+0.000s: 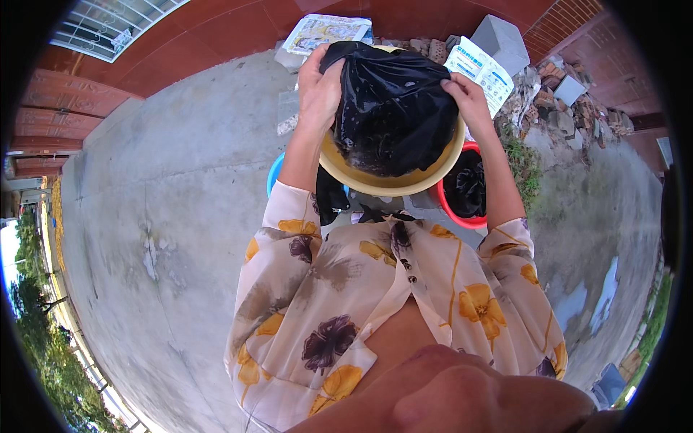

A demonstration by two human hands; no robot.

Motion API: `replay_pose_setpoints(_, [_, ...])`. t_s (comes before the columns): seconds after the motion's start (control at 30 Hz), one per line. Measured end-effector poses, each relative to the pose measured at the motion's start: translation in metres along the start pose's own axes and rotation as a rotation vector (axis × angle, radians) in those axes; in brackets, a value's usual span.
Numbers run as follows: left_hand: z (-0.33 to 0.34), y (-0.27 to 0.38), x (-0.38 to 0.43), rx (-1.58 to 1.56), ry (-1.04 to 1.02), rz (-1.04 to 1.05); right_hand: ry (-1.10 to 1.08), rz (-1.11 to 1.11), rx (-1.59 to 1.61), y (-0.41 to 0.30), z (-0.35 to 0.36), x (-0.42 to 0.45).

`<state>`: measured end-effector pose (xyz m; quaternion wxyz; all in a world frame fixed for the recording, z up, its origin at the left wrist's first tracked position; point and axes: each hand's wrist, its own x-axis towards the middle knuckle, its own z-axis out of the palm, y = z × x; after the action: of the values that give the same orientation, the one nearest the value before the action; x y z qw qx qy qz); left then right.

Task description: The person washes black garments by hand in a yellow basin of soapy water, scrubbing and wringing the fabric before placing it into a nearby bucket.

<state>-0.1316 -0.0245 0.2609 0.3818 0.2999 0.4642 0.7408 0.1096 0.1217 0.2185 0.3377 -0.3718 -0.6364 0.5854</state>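
Observation:
A wet black cloth is stretched between both hands over a yellow basin. My left hand grips its bunched upper left edge, thumb on the near side. At the upper right edge, my right hand pinches the cloth between thumb and fingers. The lower part of the cloth hangs into the basin, where some liquid seems to show. Under the right forearm, a red basin holds more dark wet fabric. A blue basin is partly hidden behind the left forearm, with black fabric beside it.
Printed sheets lie beyond the basins, one colourful at the left, one white at the right. A grey block stands by the red wall. Broken bricks and weeds lie to the right on the concrete ground.

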Motion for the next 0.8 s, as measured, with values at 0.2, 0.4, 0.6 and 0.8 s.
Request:
replay_pose_setpoints(0.2, [-0.053,-0.105,0.015,0.219,-0.049,-0.075,-0.229,-0.432,-0.508,0.016,0.079,-0.007])
replay_pose_setpoints(0.4, [-0.032,-0.074,-0.052,0.429,0.254,-0.473,0.049,-0.065,-0.306,0.082,0.055,0.038])
replay_pose_setpoints(0.6, [-0.114,-0.157,-0.014,-0.521,0.042,-0.37,-0.311,-0.433,-0.338,0.005,0.171,-0.059])
replay_pose_setpoints(0.8, [0.008,-0.163,-0.014,-0.313,0.415,-0.439,0.3,-0.144,-0.491,0.067,0.142,0.012])
